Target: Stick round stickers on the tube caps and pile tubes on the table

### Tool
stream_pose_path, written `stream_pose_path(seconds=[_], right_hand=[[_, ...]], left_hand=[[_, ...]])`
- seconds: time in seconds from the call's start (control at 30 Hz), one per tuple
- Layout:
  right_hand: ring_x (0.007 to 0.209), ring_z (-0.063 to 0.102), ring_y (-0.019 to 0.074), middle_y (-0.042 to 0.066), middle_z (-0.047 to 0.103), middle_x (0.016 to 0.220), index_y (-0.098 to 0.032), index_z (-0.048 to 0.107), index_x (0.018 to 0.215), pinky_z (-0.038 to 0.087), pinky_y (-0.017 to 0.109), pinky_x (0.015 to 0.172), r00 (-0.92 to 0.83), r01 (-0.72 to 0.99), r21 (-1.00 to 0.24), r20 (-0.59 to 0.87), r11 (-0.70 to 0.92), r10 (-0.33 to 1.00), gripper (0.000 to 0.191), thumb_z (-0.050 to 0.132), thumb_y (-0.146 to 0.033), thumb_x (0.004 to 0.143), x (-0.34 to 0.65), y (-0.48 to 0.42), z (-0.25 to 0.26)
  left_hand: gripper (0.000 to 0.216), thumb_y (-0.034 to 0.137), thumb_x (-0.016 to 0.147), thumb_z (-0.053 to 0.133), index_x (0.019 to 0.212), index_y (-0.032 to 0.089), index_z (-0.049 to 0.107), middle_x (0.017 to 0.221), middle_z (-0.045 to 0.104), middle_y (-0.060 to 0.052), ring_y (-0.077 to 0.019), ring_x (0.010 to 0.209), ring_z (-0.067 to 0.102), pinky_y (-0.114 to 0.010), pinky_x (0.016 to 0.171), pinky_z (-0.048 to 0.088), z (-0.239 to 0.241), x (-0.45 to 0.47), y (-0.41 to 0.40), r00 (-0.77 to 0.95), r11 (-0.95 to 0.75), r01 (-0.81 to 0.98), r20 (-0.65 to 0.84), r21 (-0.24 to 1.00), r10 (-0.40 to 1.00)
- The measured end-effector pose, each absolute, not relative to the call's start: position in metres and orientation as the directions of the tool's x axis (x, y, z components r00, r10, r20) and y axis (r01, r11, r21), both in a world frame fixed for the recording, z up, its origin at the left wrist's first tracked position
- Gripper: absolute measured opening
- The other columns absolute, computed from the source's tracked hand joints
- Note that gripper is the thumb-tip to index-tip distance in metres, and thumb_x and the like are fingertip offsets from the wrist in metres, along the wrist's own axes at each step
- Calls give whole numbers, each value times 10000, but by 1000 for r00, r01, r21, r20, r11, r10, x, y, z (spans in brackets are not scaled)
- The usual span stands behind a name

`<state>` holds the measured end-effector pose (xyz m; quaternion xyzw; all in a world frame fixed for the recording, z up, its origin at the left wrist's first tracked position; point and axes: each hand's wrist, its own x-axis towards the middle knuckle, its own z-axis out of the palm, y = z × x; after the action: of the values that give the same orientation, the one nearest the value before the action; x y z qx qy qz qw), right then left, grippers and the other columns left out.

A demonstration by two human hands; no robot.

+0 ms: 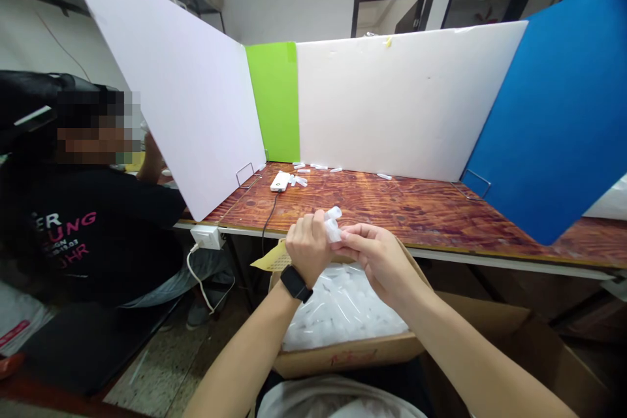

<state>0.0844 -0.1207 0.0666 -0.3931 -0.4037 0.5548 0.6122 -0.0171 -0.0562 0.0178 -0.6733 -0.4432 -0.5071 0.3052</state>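
At far left, a co-worker's black T-shirt point(93, 235) shows broken pink and white print: "ER", "UNG", "UHR". A white socket point(206, 237) sits at the edge of the worktop point(416, 209), and its loose cable point(196, 274) drops beside the co-worker's legs, where a shifting knee could snag it. Small white pieces point(301, 176) lie on the worktop around a white device point(280, 181).

The left hand point(307, 248), wearing a black smartwatch point(296, 284) with no readable brand, is turned so its fingers are hidden; a yellow sheet point(274, 260) sticks out beside it. A white plastic piece point(333, 225) stands between both hands, above an open cardboard box point(347, 360) with a bag of similar pieces point(343, 307). Its red writing point(353, 357) is illegible. The right hand's point(382, 264) fingers point(355, 240) are pressed together, pinching the piece. Being small and smooth, it could slip and drop into the box.
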Motion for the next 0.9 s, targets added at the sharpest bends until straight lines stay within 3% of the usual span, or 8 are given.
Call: stream_pose_path(seconds=[0.2,0.37,0.47,0.57,0.63,0.7,0.8,0.9], right_hand=[[607,591,145,26,617,578,-137,566,578,462,304,689,117,-439,-896,17,67,993,155,709,-180,538,80,-119,62],[624,613,152,29,623,613,-142,551,642,468,286,672,-11,-568,-823,-9,-13,1000,166,693,-144,557,84,-117,59],[588,601,128,8,607,629,-148,550,690,470,270,639,-10,-560,-828,41,29,999,176,697,-199,609,86,-116,55],[605,602,123,-2,596,634,-149,542,682,476,269,658,13,-520,-851,85,79,996,200,714,-205,595,87,-114,52],[644,610,138,6,599,670,-153,545,702,482,294,688,28,-475,-872,118,117,993,188,695,-214,606,88,-110,48],[663,609,150,11,596,708,-164,549,744,487,317,691,117,-347,-910,199,227,973,162,655,-239,647,91,-104,40],[710,595,173,36,592,781,-178,568,808,483,331,688,239,75,-909,416,410,877,118,575,-257,721,96,-92,23],[755,568,188,72,579,870,-171,597,868,466,334,706,198,462,-765,583,449,788,148,520,-223,754,99,-82,8]], left_hand=[[205,255,790,483,940,117,502,689,582,-59,-183,612,507,-301,550,313,18,-20,-55,147,-417,909,953,-24,264],[215,239,790,475,963,114,501,706,586,-64,-181,632,514,-294,564,324,17,-20,-55,125,-454,891,954,13,274],[216,240,787,470,959,114,506,715,587,-69,-184,638,518,-294,578,338,16,-19,-57,143,-492,871,947,18,288],[251,259,771,487,979,121,508,764,593,-82,-194,692,537,-294,611,368,15,-17,-57,126,-566,817,927,106,355],[268,229,742,512,994,138,508,814,594,-82,-195,745,549,-290,645,390,15,-14,-54,35,-609,744,894,275,446],[275,181,700,533,973,159,513,822,593,-61,-182,745,557,-283,655,408,15,-11,-48,-121,-604,588,797,538,592],[255,164,635,573,883,160,513,766,591,-19,-144,664,563,-267,625,436,13,-6,-36,-234,-474,93,482,876,844],[317,169,564,627,857,146,507,747,597,-2,-127,633,573,-265,618,461,12,-3,-28,-154,-265,-361,224,894,963]])
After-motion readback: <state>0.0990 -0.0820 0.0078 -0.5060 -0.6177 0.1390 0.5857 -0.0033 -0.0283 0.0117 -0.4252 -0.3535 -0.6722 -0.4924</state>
